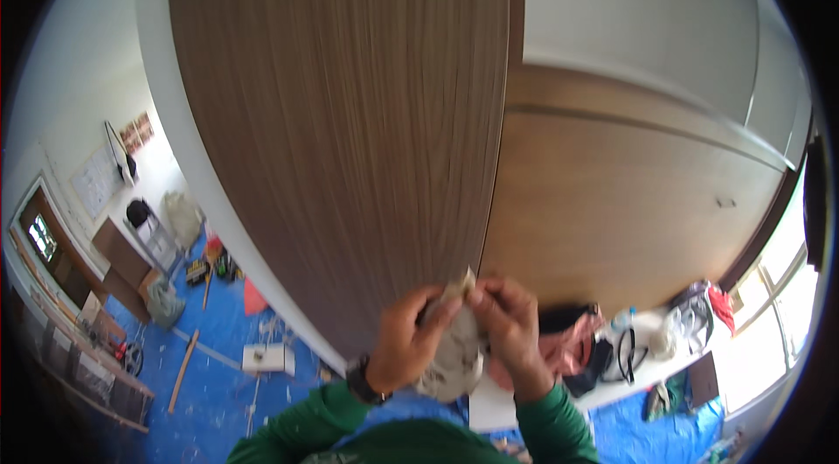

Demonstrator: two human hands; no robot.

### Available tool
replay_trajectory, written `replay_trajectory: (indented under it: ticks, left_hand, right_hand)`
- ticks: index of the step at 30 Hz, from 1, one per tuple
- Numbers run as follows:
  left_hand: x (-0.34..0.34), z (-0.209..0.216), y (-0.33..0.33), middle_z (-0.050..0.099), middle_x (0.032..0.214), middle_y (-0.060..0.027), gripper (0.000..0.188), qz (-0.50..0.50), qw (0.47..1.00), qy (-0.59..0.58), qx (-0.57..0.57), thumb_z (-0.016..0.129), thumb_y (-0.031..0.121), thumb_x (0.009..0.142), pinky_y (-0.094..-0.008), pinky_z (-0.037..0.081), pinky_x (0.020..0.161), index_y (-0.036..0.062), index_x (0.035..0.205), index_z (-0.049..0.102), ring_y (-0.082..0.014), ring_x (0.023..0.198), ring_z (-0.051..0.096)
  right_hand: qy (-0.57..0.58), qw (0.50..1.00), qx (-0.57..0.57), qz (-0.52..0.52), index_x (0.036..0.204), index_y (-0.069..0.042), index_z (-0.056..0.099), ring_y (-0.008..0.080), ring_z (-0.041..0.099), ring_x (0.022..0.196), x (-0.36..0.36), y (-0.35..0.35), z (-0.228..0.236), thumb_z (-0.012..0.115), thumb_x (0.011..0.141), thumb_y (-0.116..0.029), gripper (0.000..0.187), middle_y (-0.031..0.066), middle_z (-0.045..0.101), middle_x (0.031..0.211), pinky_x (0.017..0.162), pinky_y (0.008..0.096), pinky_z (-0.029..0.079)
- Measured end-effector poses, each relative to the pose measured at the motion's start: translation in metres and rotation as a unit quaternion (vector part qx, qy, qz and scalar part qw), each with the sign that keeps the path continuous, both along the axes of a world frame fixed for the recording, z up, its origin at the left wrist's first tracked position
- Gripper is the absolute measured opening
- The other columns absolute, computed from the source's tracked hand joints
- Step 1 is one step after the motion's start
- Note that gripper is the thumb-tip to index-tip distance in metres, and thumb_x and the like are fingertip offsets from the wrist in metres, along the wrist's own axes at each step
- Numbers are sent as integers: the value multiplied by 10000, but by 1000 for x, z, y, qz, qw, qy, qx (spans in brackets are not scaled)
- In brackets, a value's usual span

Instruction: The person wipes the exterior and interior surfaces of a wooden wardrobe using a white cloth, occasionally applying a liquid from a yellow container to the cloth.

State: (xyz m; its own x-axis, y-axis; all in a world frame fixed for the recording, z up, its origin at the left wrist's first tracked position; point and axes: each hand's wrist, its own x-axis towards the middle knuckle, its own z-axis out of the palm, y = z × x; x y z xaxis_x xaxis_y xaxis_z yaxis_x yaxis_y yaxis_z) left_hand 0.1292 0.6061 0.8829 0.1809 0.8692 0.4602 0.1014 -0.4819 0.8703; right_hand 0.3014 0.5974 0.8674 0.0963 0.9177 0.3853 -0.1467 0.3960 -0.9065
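Observation:
Both my hands are raised in front of a tall brown wood-grain panel (350,132). A crumpled, stained off-white cloth (452,363) hangs down between them. My left hand (406,333), with a dark watch on its wrist, pinches the cloth's upper part. Fingers of my right hand (511,320) are closed on the same top edge, close beside the left fingertips. A small pale corner of the cloth sticks up above the fingers.
A lighter wood cabinet front (629,202) stands to the right. Clothes (572,346) and bags lie on a white surface below it. Blue sheeting (210,377) covers the floor, with a wooden stick (183,372) and a white box (264,359) on it. A white wall edge (236,211) borders the panel.

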Motion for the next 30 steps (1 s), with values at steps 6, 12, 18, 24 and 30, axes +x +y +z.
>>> replay_trajectory:
  ticks: [6,12,18,24,30]
  left_hand:
    - [-3,-14,12,713,934,-128,247,77,988,34,128,760,150,936,-334,571,739,-1,1122,701,-228,852,725]
    - [-11,7,37,130,1714,-183,872,-131,968,194,-92,750,341,937,-688,206,1173,191,1639,256,-471,1534,225]
    - [-1,121,48,651,1177,-138,292,87,894,127,420,799,132,881,-348,567,837,35,1143,713,-261,1025,688]
    - [-5,249,133,478,1459,-185,537,284,714,252,588,718,398,928,-595,309,1153,72,1342,609,-409,1412,409]
    - [-33,284,189,248,1650,-197,756,373,644,295,600,623,529,961,-674,159,1204,89,1539,412,-430,1532,217]
  right_hand:
    - [-18,999,-14,-28,1208,2,671,62,618,891,-30,-7,5,679,1023,-189,266,16,708,1011,795,235,507]
    - [45,993,72,-76,1237,3,671,61,607,897,-27,16,18,664,1028,-168,271,5,690,1006,808,219,495]
    - [31,980,136,-144,1082,17,686,51,578,858,13,50,75,688,1009,-139,172,28,687,968,694,243,484]
    - [-188,846,373,-331,1007,7,704,284,666,752,34,102,175,742,908,-53,122,127,677,881,682,350,525]
    - [-206,814,412,-354,952,-9,713,318,683,755,32,136,198,756,881,-29,86,146,677,878,660,388,536]
